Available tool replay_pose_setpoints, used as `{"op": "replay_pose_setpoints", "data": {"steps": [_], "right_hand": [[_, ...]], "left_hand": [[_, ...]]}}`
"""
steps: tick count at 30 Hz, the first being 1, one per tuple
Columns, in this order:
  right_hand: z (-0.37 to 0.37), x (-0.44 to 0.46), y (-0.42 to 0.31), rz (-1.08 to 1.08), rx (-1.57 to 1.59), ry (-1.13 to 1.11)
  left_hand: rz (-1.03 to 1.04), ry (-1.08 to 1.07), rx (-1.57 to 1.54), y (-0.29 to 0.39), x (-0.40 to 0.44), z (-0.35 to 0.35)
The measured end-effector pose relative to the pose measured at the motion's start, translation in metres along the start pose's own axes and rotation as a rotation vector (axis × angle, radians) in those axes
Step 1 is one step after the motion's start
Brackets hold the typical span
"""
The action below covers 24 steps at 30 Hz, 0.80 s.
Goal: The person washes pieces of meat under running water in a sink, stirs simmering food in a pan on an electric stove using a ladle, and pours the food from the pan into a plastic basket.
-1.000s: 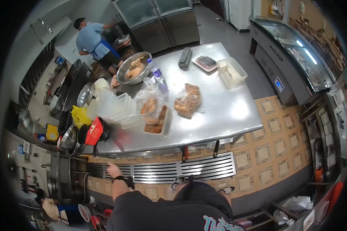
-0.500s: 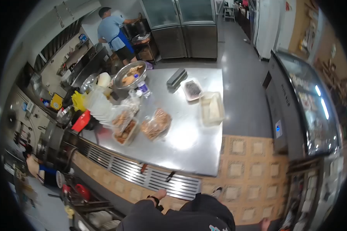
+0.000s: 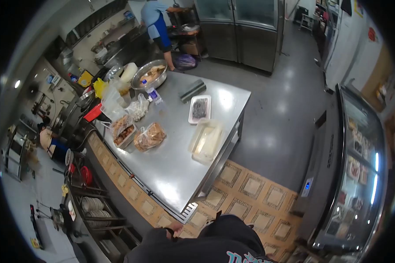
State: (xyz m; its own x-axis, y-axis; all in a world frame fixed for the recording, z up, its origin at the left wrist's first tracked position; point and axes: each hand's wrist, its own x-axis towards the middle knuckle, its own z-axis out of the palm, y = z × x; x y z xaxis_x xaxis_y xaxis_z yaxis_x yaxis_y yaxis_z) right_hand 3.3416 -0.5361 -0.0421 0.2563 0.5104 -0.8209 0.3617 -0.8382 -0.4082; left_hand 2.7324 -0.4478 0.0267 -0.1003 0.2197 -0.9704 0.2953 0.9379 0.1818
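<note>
My left hand [image 3: 176, 228] hangs low beside my body, a dark band on its wrist. It is near the front corner of the steel table [image 3: 162, 179] and touches nothing I can see; its fingers are too small to read. A small skin-coloured patch by my right side looks like my right hand [image 3: 272, 250], mostly hidden. On the table lie a clear bag of brown food [image 3: 150, 137], a tub of brown pieces [image 3: 124, 136], a white tray of dark food [image 3: 200, 109] and a pale rectangular container [image 3: 206, 141].
A metal bowl [image 3: 149, 74], a water bottle [image 3: 155, 95] and a grey-green block [image 3: 192, 90] stand farther back. A glass display fridge [image 3: 360, 175] is at right, a dish rack [image 3: 94, 206] at left. One person [image 3: 156, 26] works at the back, another [image 3: 48, 140] at left.
My view has turned to the right and shifted, so the table now sits farther left and angled. The display fridge shows larger. The items on the table have kept their places.
</note>
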Motion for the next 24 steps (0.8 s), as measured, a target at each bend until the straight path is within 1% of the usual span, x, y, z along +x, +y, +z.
{"op": "replay_pose_setpoints", "data": {"steps": [2, 3, 4, 5, 6, 8, 9, 11, 12, 13, 14, 15, 16, 17, 18, 19, 20, 21, 22, 24], "right_hand": [[-0.066, 0.073, -0.053, -0.097, -0.137, 0.053], [-0.095, 0.108, -0.089, -0.157, -0.191, 0.101], [-0.118, 0.158, -0.118, -0.240, -0.189, 0.167], [-0.143, 0.177, -0.165, -0.366, -0.185, 0.191], [-0.166, 0.188, -0.227, -0.495, -0.174, 0.213], [-0.206, 0.227, -0.317, -0.544, -0.028, 0.126], [-0.215, 0.249, -0.352, -0.563, 0.053, 0.079], [-0.241, 0.292, -0.393, -0.578, -0.003, 0.079], [-0.255, 0.322, -0.415, -0.601, -0.030, 0.086], [-0.270, 0.340, -0.426, -0.564, -0.031, 0.038], [-0.282, 0.355, -0.429, -0.475, 0.226, -0.096], [-0.294, 0.359, -0.441, -0.358, 0.089, -0.050], [-0.310, 0.356, -0.458, -0.325, -0.094, -0.129], [-0.323, 0.360, -0.473, -0.244, -0.124, -0.191], [-0.332, 0.363, -0.481, -0.158, -0.148, -0.252], [-0.341, 0.372, -0.487, -0.147, -0.137, -0.281], [-0.355, 0.395, -0.485, -0.137, -0.124, -0.305], [-0.370, 0.420, -0.489, -0.128, -0.111, -0.325], [-0.386, 0.449, -0.496, -0.243, -0.220, -0.350], [-0.417, 0.502, -0.496, -0.442, -0.420, -0.383]], "left_hand": [[0.004, -0.025, -0.151, 0.010, 0.002, 0.043], [-0.001, -0.070, -0.210, 0.019, 0.001, 0.061], [-0.008, -0.120, -0.272, 0.028, 0.004, 0.080], [-0.014, -0.170, -0.334, 0.040, 0.008, 0.097], [-0.061, -0.125, -0.344, 0.055, 0.008, 0.114], [-0.143, -0.035, -0.358, 0.116, -0.010, 0.136], [-0.153, -0.020, -0.457, 0.106, 0.035, 0.147], [0.122, -0.012, -0.015, 0.136, 0.067, 0.149], [0.271, 0.003, 0.205, 0.167, 0.085, 0.146], [0.473, 0.031, 0.876, 0.207, 0.092, 0.145], [0.274, 0.289, 0.153, 0.245, 0.102, 0.154], [0.376, 0.165, 0.877, 0.327, 0.071, 0.135], [0.266, 0.249, 0.463, 0.380, 0.094, 0.129], [0.617, 0.366, 0.483, 0.419, 0.130, 0.118], [0.678, 0.490, 0.634, 0.476, 0.154, 0.112], [0.847, 0.615, 0.492, 0.521, 0.199, 0.111], [0.685, 0.524, 0.074, 0.612, 0.162, 0.105], [0.607, 0.443, -0.128, 0.669, 0.196, 0.104], [0.604, 0.339, -0.181, 0.748, 0.156, 0.097], [0.777, 0.372, -0.151, 0.850, 0.184, 0.093]]}}
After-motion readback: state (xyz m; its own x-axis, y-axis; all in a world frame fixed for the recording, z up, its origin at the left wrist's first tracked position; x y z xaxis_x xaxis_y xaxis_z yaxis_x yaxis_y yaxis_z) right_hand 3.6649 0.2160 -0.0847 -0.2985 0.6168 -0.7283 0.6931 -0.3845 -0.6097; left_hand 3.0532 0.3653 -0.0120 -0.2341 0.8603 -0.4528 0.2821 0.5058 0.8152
